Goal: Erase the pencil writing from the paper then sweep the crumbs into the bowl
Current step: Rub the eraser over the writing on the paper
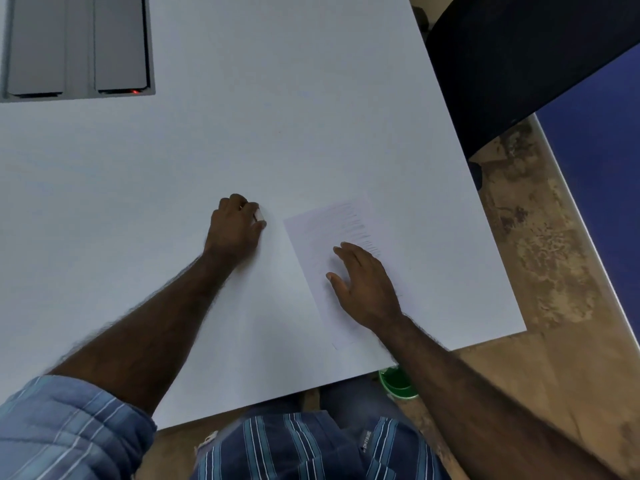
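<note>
I see the paper (pixel 341 268) lying right of centre on the white table (pixel 242 133), pencil strokes across its upper half. Right hand (pixel 363 285) lies flat on the paper, fingers straight and spread, pressing it down. Left hand (pixel 237 228) sits on the table just left of the paper, fingers curled round a white eraser (pixel 259 215); not touching the sheet. Green bowl (pixel 396 382) is below the table's near edge, lower centre-right, partly hidden by the right forearm and the table. Grey recessed tray (pixel 78 46) at upper left with a small red light. Dark panel (pixel 519 64) at upper right, past the table edge.
</note>
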Action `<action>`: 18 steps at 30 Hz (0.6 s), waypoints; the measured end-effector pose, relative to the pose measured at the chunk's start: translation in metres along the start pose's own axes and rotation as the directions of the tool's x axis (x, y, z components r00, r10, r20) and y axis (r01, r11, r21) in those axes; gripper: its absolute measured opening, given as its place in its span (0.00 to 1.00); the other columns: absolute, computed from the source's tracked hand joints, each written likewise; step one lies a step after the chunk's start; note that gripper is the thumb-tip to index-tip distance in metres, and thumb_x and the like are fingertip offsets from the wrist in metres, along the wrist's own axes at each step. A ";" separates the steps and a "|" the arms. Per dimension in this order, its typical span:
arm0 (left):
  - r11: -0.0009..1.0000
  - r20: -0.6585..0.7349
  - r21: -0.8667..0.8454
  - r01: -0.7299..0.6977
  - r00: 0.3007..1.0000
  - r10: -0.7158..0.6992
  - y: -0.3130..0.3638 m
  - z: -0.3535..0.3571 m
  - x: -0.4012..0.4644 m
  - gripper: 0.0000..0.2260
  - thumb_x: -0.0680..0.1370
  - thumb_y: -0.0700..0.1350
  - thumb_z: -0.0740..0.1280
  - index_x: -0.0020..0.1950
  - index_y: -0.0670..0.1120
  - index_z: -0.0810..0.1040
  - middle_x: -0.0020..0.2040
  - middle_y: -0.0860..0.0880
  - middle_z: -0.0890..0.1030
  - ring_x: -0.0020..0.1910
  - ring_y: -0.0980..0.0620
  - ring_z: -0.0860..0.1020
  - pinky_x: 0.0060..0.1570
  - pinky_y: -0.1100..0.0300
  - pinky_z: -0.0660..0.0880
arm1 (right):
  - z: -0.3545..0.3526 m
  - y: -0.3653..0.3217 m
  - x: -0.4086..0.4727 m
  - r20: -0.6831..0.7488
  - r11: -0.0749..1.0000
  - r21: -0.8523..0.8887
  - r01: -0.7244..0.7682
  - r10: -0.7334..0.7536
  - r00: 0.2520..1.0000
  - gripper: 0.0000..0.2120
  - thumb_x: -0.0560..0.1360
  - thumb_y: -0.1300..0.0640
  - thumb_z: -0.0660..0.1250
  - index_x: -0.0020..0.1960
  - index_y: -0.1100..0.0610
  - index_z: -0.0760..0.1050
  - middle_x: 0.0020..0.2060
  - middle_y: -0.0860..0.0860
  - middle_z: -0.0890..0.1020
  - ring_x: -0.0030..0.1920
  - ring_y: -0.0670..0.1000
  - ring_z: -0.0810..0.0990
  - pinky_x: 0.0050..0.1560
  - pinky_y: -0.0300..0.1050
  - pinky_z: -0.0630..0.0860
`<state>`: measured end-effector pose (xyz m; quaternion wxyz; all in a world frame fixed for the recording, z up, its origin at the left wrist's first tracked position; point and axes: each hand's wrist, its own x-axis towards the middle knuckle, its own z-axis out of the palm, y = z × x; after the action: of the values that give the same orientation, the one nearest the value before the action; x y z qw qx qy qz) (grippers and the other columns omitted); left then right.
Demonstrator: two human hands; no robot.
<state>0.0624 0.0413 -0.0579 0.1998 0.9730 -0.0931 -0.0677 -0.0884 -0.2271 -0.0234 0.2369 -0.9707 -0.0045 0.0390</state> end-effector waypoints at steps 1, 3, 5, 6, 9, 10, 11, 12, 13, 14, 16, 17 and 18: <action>1.000 -0.004 -0.010 -0.004 1.000 0.004 0.002 0.001 0.000 0.15 0.76 0.47 0.72 0.61 0.43 0.80 0.58 0.42 0.76 0.57 0.38 0.73 0.54 0.46 0.71 | 0.000 0.000 0.001 -0.003 1.000 0.017 0.002 -0.002 1.000 0.24 0.83 0.48 0.69 0.76 0.54 0.74 0.75 0.50 0.76 0.75 0.52 0.73 0.76 0.45 0.64; 0.999 -0.013 -0.038 -0.035 0.999 0.034 0.009 0.002 -0.004 0.16 0.77 0.48 0.72 0.62 0.43 0.80 0.58 0.43 0.76 0.57 0.39 0.73 0.55 0.46 0.71 | -0.001 -0.002 0.003 -0.003 0.997 0.072 -0.011 0.011 1.000 0.22 0.83 0.48 0.69 0.75 0.55 0.75 0.72 0.50 0.78 0.73 0.52 0.75 0.75 0.46 0.68; 0.993 -0.033 -0.076 -0.092 0.995 0.090 0.022 0.004 -0.012 0.17 0.77 0.49 0.73 0.63 0.43 0.80 0.59 0.43 0.77 0.57 0.40 0.74 0.55 0.46 0.71 | -0.003 -0.008 0.007 0.009 0.982 0.172 -0.078 0.077 0.997 0.21 0.83 0.48 0.69 0.74 0.54 0.76 0.69 0.49 0.81 0.70 0.49 0.76 0.72 0.39 0.67; 0.987 -0.045 -0.098 -0.126 0.992 0.122 0.030 0.005 -0.016 0.17 0.77 0.50 0.72 0.63 0.43 0.80 0.58 0.44 0.77 0.56 0.40 0.74 0.55 0.47 0.72 | -0.005 -0.011 0.009 0.014 0.964 0.234 -0.125 0.125 0.992 0.20 0.83 0.48 0.70 0.72 0.53 0.77 0.66 0.47 0.82 0.67 0.47 0.77 0.70 0.36 0.68; 0.961 -0.071 -0.145 -0.236 0.971 0.228 0.057 0.012 -0.030 0.17 0.78 0.52 0.71 0.63 0.44 0.80 0.58 0.46 0.77 0.57 0.44 0.74 0.56 0.49 0.73 | -0.011 -0.021 0.022 0.052 0.849 0.453 -0.272 0.280 0.959 0.16 0.81 0.49 0.74 0.67 0.53 0.81 0.53 0.42 0.85 0.55 0.40 0.82 0.59 0.31 0.75; 0.950 -0.078 -0.152 -0.274 0.961 0.265 0.065 0.015 -0.034 0.17 0.78 0.52 0.71 0.63 0.44 0.80 0.58 0.46 0.77 0.57 0.44 0.74 0.56 0.49 0.73 | -0.013 -0.023 0.026 0.079 0.804 0.508 -0.310 0.315 0.946 0.16 0.80 0.49 0.74 0.66 0.53 0.82 0.50 0.42 0.85 0.53 0.38 0.82 0.55 0.28 0.75; 0.938 -0.083 -0.159 -0.308 0.951 0.298 0.072 0.017 -0.038 0.18 0.79 0.52 0.70 0.64 0.44 0.79 0.58 0.46 0.77 0.56 0.45 0.74 0.56 0.49 0.73 | -0.014 -0.023 0.031 0.112 0.766 0.545 -0.342 0.338 0.934 0.16 0.80 0.48 0.75 0.65 0.52 0.82 0.49 0.41 0.85 0.52 0.37 0.82 0.54 0.27 0.75; 0.928 -0.085 -0.168 -0.333 0.943 0.323 0.080 0.020 -0.041 0.17 0.79 0.52 0.69 0.64 0.43 0.79 0.58 0.46 0.78 0.56 0.45 0.75 0.55 0.49 0.74 | -0.016 -0.024 0.034 0.146 0.736 0.567 -0.371 0.354 0.924 0.17 0.80 0.47 0.75 0.65 0.51 0.82 0.50 0.42 0.85 0.53 0.38 0.82 0.53 0.27 0.76; 0.919 -0.089 -0.177 -0.351 0.936 0.340 0.087 0.023 -0.043 0.17 0.80 0.52 0.69 0.64 0.43 0.80 0.57 0.45 0.78 0.56 0.45 0.75 0.55 0.49 0.74 | -0.016 -0.024 0.037 0.174 0.709 0.584 -0.397 0.368 0.913 0.17 0.80 0.46 0.74 0.66 0.51 0.82 0.52 0.42 0.85 0.53 0.38 0.83 0.53 0.28 0.77; 0.912 -0.096 -0.185 -0.365 0.931 0.353 0.093 0.025 -0.046 0.16 0.80 0.50 0.69 0.64 0.43 0.80 0.57 0.45 0.78 0.55 0.45 0.76 0.54 0.48 0.74 | -0.016 -0.023 0.039 0.192 0.684 0.601 -0.414 0.379 0.905 0.17 0.80 0.46 0.74 0.65 0.51 0.82 0.52 0.43 0.86 0.53 0.39 0.83 0.53 0.29 0.78; 0.903 -0.118 -0.204 -0.379 0.925 0.362 0.103 0.030 -0.050 0.15 0.80 0.48 0.69 0.63 0.43 0.80 0.56 0.45 0.79 0.54 0.46 0.76 0.52 0.47 0.75 | -0.013 -0.019 0.044 0.204 0.646 0.628 -0.434 0.402 0.893 0.15 0.80 0.49 0.75 0.64 0.54 0.84 0.51 0.43 0.87 0.52 0.39 0.84 0.53 0.30 0.79; 0.901 -0.125 -0.215 -0.376 0.926 0.357 0.106 0.033 -0.051 0.14 0.80 0.47 0.69 0.63 0.42 0.80 0.56 0.45 0.79 0.54 0.46 0.76 0.52 0.47 0.75 | -0.011 -0.016 0.047 0.209 0.630 0.636 -0.445 0.415 0.886 0.14 0.79 0.50 0.75 0.63 0.54 0.84 0.50 0.44 0.87 0.52 0.40 0.85 0.53 0.32 0.80; 0.901 -0.129 -0.225 -0.371 0.928 0.350 0.108 0.035 -0.051 0.14 0.80 0.47 0.69 0.63 0.42 0.80 0.56 0.45 0.79 0.54 0.46 0.76 0.52 0.47 0.75 | -0.010 -0.014 0.048 0.217 0.613 0.644 -0.457 0.427 0.878 0.14 0.79 0.52 0.75 0.62 0.55 0.85 0.50 0.45 0.88 0.51 0.42 0.86 0.53 0.34 0.81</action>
<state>-0.0099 -0.0585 -0.0415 0.3312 0.9088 -0.2537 0.0013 -0.0393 -0.2183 -0.0118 0.5569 -0.7856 0.2440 0.1152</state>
